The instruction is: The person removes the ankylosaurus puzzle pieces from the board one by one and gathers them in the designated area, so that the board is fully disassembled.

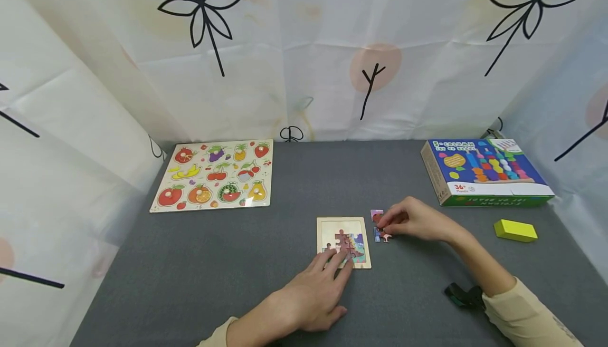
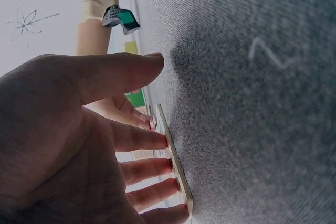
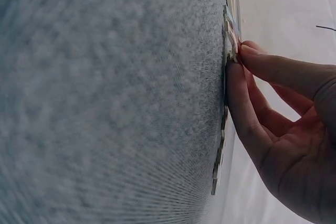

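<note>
A small wooden jigsaw tray (image 1: 329, 224) lies on the grey table with part of its picture filled in. My left hand (image 1: 309, 291) rests on its near edge, fingers straight and spread, covering the lower left part; in the left wrist view the fingertips touch the tray's edge (image 2: 181, 174). My right hand (image 1: 418, 221) is just right of the tray. Its thumb and index finger pinch a jigsaw piece (image 3: 234, 51) close to the table. Loose pieces lie beside it, one a purple-and-brown piece (image 1: 376, 214); the fingers partly hide others.
A fruit peg puzzle board (image 1: 228, 178) lies at the back left. At the back right stands a blue and green game box (image 1: 489, 173), with a yellow block (image 1: 515, 230) in front of it. A black strap device (image 1: 463, 295) is at the right wrist.
</note>
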`<state>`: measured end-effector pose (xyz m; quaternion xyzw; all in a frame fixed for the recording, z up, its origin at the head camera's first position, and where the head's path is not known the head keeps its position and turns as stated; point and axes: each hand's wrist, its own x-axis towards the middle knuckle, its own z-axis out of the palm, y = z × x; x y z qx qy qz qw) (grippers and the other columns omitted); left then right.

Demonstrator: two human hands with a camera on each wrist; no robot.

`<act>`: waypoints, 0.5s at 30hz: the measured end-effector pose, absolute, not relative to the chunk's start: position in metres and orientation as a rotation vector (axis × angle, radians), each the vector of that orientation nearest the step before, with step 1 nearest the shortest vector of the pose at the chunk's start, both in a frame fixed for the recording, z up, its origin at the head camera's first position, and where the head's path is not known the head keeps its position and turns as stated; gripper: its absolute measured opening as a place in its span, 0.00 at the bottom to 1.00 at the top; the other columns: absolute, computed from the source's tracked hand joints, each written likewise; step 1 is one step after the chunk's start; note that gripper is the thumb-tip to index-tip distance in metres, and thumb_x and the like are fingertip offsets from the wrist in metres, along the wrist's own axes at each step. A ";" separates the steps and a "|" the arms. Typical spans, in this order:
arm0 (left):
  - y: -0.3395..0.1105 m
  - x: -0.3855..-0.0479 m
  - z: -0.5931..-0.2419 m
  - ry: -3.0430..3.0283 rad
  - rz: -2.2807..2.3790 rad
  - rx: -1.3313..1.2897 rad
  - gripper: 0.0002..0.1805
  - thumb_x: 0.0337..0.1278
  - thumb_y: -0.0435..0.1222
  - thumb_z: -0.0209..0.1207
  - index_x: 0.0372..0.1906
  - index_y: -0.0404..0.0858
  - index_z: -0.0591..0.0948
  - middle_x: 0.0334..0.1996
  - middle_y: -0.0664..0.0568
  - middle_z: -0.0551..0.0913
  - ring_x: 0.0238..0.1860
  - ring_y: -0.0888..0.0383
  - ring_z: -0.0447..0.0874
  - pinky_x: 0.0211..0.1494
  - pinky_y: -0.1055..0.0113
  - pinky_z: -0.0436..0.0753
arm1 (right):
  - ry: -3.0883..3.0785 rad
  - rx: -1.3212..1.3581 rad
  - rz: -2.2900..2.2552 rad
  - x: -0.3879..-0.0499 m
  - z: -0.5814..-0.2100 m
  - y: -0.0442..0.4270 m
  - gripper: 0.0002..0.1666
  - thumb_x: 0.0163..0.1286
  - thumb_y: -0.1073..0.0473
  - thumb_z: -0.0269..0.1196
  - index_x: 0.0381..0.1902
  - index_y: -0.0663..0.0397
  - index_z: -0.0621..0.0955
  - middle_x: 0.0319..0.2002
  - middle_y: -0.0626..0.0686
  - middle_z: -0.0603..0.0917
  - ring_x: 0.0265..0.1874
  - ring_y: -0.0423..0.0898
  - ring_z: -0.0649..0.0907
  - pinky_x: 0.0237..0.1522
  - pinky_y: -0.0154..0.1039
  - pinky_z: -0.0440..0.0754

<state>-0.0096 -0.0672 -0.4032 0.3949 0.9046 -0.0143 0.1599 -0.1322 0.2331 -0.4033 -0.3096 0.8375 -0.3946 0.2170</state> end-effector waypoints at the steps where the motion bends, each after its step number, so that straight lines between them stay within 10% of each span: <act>1: -0.067 -0.009 -0.403 2.584 -0.041 1.126 0.46 0.75 0.61 0.60 0.86 0.44 0.60 0.87 0.49 0.57 0.86 0.49 0.57 0.88 0.55 0.65 | 2.321 -0.854 -1.098 -0.132 -0.403 0.233 0.08 0.75 0.67 0.69 0.47 0.62 0.92 0.45 0.58 0.95 0.39 0.35 0.89 0.41 0.32 0.89; 15: -0.067 -0.008 -0.403 2.613 -0.063 1.133 0.46 0.74 0.62 0.60 0.86 0.44 0.62 0.86 0.49 0.59 0.86 0.49 0.58 0.87 0.55 0.67 | 2.274 -0.844 -1.185 -0.134 -0.405 0.229 0.10 0.76 0.66 0.68 0.50 0.66 0.90 0.44 0.61 0.94 0.38 0.37 0.90 0.41 0.34 0.90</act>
